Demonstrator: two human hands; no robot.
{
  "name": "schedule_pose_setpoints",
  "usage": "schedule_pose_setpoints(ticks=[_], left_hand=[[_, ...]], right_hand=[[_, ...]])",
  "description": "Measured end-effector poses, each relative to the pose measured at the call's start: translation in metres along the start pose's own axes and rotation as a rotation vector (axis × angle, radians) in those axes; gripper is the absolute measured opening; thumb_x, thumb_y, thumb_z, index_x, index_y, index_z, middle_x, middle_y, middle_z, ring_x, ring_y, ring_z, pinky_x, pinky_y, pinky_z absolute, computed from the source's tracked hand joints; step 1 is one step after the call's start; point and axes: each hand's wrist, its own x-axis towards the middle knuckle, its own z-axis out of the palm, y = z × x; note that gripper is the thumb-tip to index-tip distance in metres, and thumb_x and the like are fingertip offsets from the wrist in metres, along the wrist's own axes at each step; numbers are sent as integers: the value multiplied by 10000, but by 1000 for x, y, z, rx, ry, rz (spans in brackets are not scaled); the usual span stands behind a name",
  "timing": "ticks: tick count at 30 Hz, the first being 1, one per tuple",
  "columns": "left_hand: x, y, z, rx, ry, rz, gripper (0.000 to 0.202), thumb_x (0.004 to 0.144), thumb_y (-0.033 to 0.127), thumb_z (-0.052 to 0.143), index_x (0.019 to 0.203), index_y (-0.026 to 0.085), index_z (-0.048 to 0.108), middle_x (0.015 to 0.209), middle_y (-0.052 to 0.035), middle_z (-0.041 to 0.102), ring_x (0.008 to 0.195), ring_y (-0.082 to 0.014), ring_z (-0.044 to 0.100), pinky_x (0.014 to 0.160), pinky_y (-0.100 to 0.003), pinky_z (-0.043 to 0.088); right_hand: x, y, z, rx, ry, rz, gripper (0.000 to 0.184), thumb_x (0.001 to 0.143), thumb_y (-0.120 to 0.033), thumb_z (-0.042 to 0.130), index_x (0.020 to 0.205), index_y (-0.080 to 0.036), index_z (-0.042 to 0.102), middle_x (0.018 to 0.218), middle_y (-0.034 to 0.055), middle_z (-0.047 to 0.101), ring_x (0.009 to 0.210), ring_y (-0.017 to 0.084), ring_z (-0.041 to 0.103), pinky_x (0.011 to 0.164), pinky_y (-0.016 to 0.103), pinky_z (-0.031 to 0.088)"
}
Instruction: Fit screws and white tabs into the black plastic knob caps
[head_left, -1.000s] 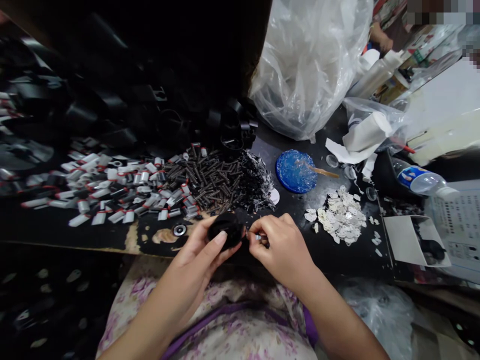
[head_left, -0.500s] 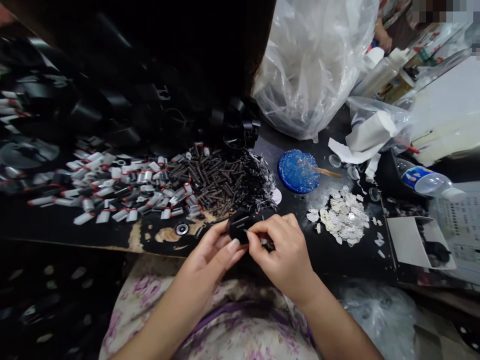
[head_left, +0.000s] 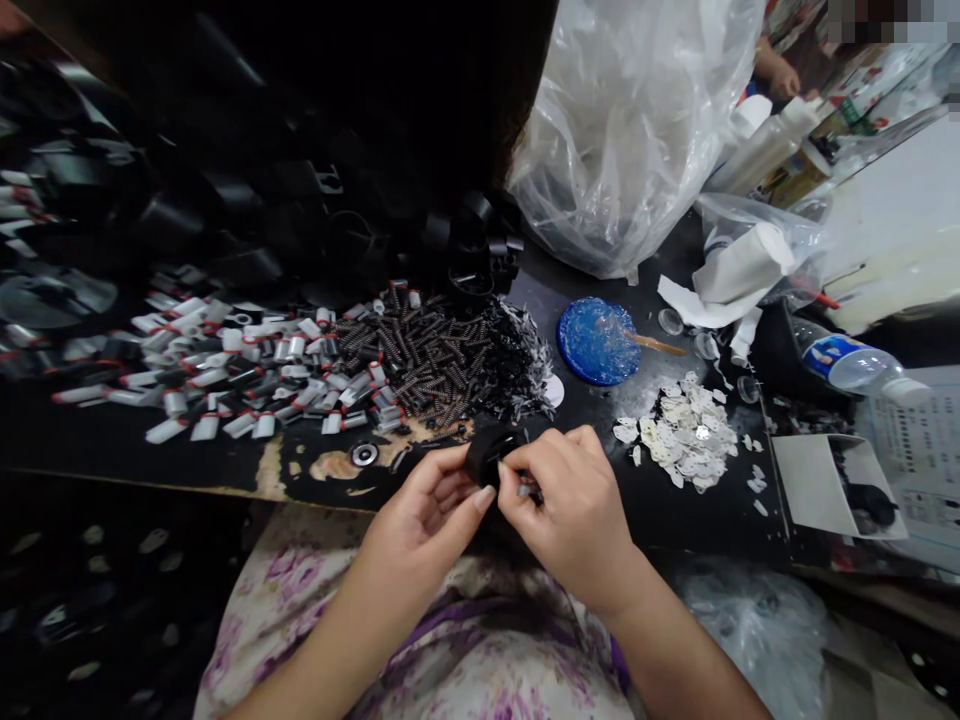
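A round black plastic part [head_left: 487, 452] is held over the front edge of the dark table. My left hand [head_left: 431, 510] grips it from the left, thumb below and fingers behind. My right hand [head_left: 559, 495] pinches at its right side; a small greyish piece shows by those fingers, too hidden to name. Just beyond my hands lie a heap of dark coil springs [head_left: 427, 355] and a pile of small black slivers [head_left: 517, 365]. Left of the springs spread many white-and-grey cylinders with red rings [head_left: 255, 365]. A metal ring [head_left: 364, 455] rests near the table edge.
A blue lid of clear grease [head_left: 589, 345] with a wooden stick [head_left: 656, 345] lies ahead right, beside a pile of thin white plates [head_left: 690, 440]. Farther right are a small open box [head_left: 817, 485] and a plastic bottle [head_left: 855, 365]. A large clear bag [head_left: 637, 130] stands behind.
The black part has turned in my hands so its rounded side faces left. My left thumb has shifted slightly right along it.
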Motion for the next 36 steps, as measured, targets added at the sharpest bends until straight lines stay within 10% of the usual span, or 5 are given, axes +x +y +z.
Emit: schedule_pose_setpoints(ticks=[10,14,18,30,36], left_hand=[[6,-14,-14,71,-34,-91,327,696,362,828,988,247,735,934,-62,764,871,-237,715,779,-242,581],[4,-9,-4,-113,-70,-195,330,760,365,771,1070,267,716,1099,-54,751,1053,-260,680,865,-278,574],[2,-1,4,-282,-46,-211,277,798,335,730,1064,257,714,1102,-56,755,1102,-262,664,882,-303,578],[0,-1,16,-476,-17,-316,155,870,300,687,1009,240,724,1133,-72,757,1075,-240,690,937,-345,560],[1,5,9,-466,17,-239,161,860,268,706,1013,227,737,1067,-46,768,966,-175,708,882,-258,577]], right_hand=[[-10,2,-14,103,-153,82,128,964,-237,562,889,-197,657,816,-19,711,715,118,597,737,319,343],[-37,30,-42,-23,103,401,151,971,-231,546,914,-232,686,870,-5,736,778,153,632,795,328,358],[-60,78,-54,-318,1,655,163,897,-343,647,838,-194,681,762,27,696,665,196,605,730,348,332],[-23,8,-3,381,-83,527,130,877,-260,654,758,-215,631,757,-28,693,731,153,589,719,281,407],[-18,8,4,291,-6,246,67,895,-213,663,956,-206,635,906,2,710,824,147,621,781,318,385]])
